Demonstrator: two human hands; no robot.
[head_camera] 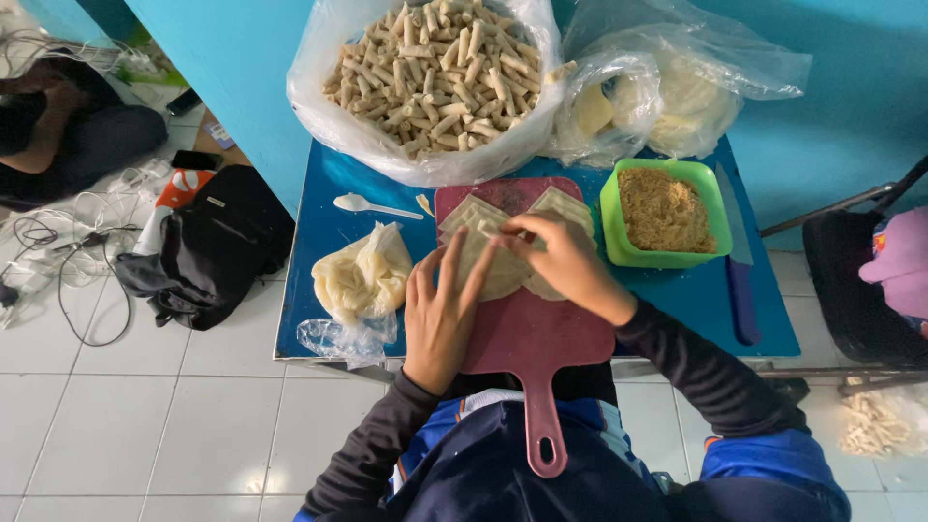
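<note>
Blue table (319,232), green bowl (663,214), knife (739,266), spoon (372,205)

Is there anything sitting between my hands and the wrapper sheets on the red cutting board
Nothing visible does. The left hand lies flat on the pale wrapper sheets on the red cutting board, and the right hand pinches their top edge. The green bowl of filling stands clear on the right.
</note>
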